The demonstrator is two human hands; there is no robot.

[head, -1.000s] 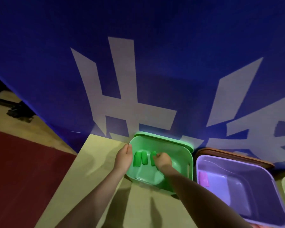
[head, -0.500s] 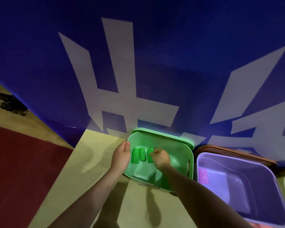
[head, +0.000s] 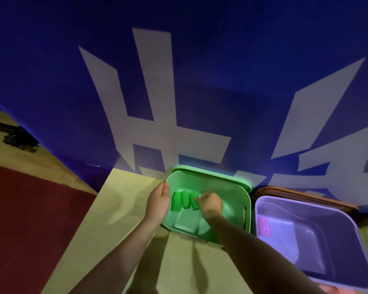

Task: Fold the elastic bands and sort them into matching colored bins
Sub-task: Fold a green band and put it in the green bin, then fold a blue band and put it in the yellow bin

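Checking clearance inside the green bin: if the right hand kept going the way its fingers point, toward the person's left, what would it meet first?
Probably the folded green bands: the right hand is already at the rightmost one. Beyond them is the left hand at the green bin rim. Depth is uncertain.

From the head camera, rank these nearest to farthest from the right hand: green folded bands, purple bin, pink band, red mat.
1. Green folded bands, touching the right hand, in the green bin.
2. Purple bin, to its right.
3. Pink band, inside that bin.
4. Red mat, far left.
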